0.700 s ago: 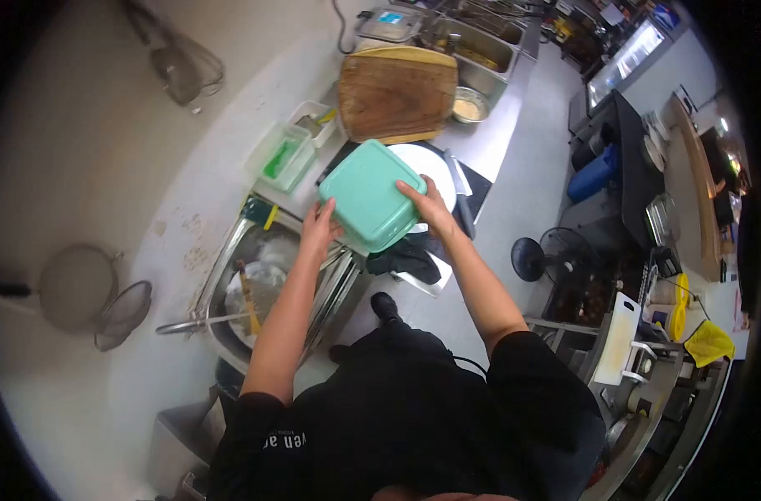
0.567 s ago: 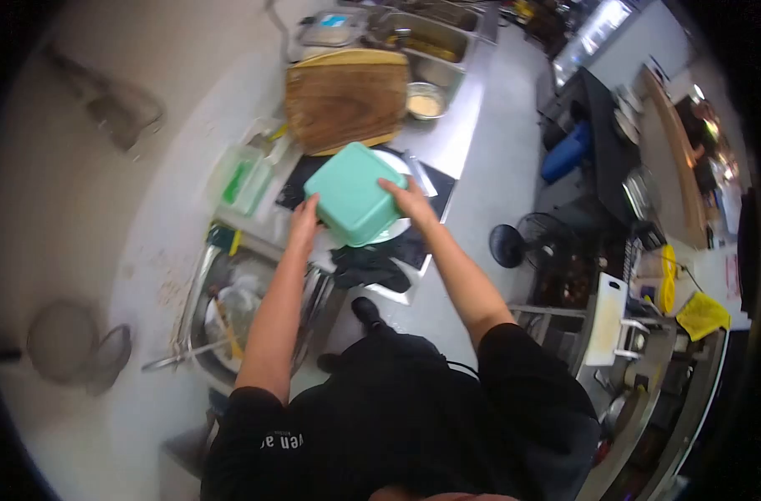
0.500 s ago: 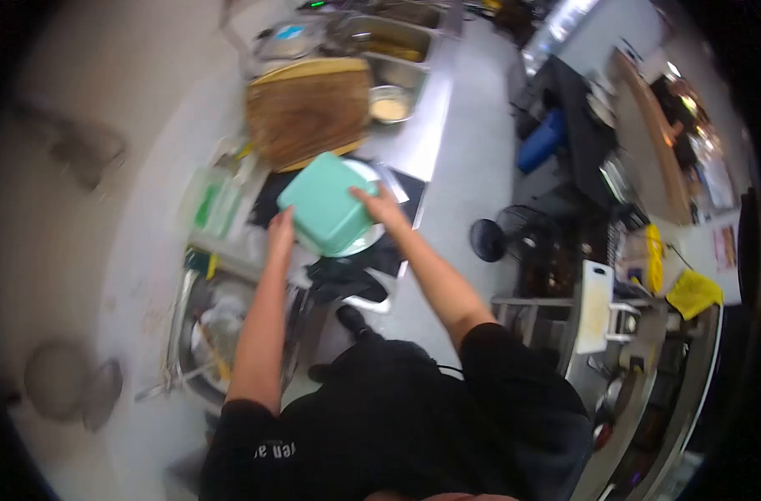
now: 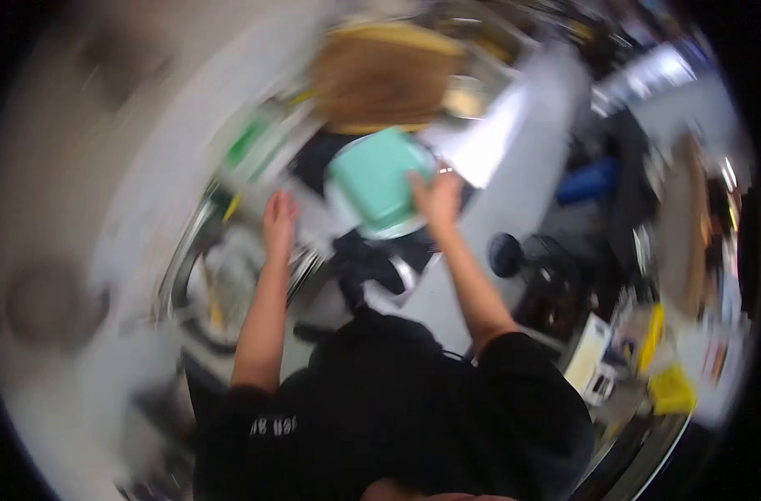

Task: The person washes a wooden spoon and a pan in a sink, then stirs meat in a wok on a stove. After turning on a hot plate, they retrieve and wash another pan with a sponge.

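Note:
A mint-green plastic container [image 4: 380, 179], square with rounded corners, is over a white plate [image 4: 341, 209] on the counter. My right hand [image 4: 439, 199] grips its right side, thumb on the green surface and fingers beyond the edge, partly blurred. To the left, apart from the container, my left hand [image 4: 280, 221] is held out with its fingers extended and nothing in them. Black cloth-like material [image 4: 364, 259] hangs at the counter edge just below the plate.
A wooden cutting board [image 4: 385, 79] lies behind the plate, with a bowl [image 4: 464, 98] beside it. On the left is a metal sink [image 4: 180, 292] with items in it. A fan [image 4: 547, 263] and a white board [image 4: 588, 355] are at the right.
My left hand has let go of the green container and moved off to its left and down. My right hand stays at its right side. The whole view has turned and blurred.

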A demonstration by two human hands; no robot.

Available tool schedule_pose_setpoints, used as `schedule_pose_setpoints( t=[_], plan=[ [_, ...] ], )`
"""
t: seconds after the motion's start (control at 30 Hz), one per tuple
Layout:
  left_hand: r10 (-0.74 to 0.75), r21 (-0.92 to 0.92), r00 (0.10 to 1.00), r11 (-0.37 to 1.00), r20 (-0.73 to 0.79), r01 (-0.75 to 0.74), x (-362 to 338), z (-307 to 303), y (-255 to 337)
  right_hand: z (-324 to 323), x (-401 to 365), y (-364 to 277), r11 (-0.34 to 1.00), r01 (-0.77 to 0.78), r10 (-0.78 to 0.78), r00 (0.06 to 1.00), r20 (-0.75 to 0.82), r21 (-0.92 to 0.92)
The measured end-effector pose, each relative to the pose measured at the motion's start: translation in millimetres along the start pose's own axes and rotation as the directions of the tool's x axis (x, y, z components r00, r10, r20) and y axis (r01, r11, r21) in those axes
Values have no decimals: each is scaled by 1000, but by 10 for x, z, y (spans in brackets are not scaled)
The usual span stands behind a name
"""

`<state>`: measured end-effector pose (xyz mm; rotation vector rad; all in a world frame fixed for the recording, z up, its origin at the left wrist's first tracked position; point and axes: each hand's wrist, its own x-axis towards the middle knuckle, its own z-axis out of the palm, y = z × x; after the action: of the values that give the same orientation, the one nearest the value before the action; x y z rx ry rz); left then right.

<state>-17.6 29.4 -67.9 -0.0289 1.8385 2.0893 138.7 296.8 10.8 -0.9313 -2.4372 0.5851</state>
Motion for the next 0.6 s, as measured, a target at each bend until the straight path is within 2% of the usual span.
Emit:
schedule_pose_setpoints(
  t=[0.03, 0.07, 0.1, 0.13, 0.2, 0.23, 0.3, 0.33, 0.37, 0.4, 0.43, 0.47, 0.5, 0.53, 0.57, 0.6],
  plan=[
    [-64, -147, 991, 988, -119, 47, -1, -321, 76, 2, -39, -131, 984, 180, -180, 983, -38, 6],
    [-128, -315, 969, 947, -210, 57, -6, -729, 82, -59, -100, -416, 971, 233, -232, 972, -22, 62],
    [-136, -424, 945, 906, -296, -2, -24, -1175, -11, 59, -190, -477, 950, 301, -305, 952, 38, 83],
    [-137, -419, 912, 907, -387, -41, -16, -1655, -111, 185, -269, -590, 925, 367, -375, 924, 78, 100],
    [-341, -562, 781, 827, -524, -17, -9, -2437, -221, 222, -423, -999, 821, 558, -533, 825, 191, -121],
    [-337, -563, 759, 825, -557, -47, -50, -2681, -156, 367, -444, -1107, 812, 556, -522, 828, 206, -176],
    [-336, -411, 813, 902, -476, 133, -146, -3070, -12, 639, -433, -1256, 809, 528, -480, 847, 228, -258],
    [-334, -416, 804, 901, -492, 120, -240, -3109, 153, 783, -453, -1322, 806, 519, -475, 854, 211, -284],
    [-282, -146, 797, 959, -533, 242, -311, -3036, 379, 866, -513, -1487, 802, 531, -488, 846, 214, -272],
    [-225, 136, 799, 925, -558, 355, -344, -3036, 512, 919, -577, -1674, 736, 666, -638, 742, 205, -119],
    [-183, 274, 804, 878, -566, 392, -312, -3204, 295, 948, -669, -1862, 632, 774, -765, 618, 180, 28],
    [-185, 267, 800, 880, -571, 394, -358, -3342, 60, 1029, -862, -2114, 579, 808, -806, 549, 224, 104],
    [70, 594, 814, 719, -577, 360, -414, -3484, -255, 1292, -1084, -2183, 544, 803, -825, 458, 331, 243],
    [305, 834, 820, 445, -485, 328, -479, -3602, -567, 1395, -1325, -2413, 479, 802, -874, 401, 275, 356],
    [184, 805, 850, 468, -493, 365, -599, -3691, -930, 1430, -1496, -2620, 419, 840, -876, 275, 395, 346],
    [62, 778, 871, 483, -487, 401, -768, -3731, -1170, 1623, -1566, -2723, 417, 842, -878, 275, 393, 342]
  ],
)
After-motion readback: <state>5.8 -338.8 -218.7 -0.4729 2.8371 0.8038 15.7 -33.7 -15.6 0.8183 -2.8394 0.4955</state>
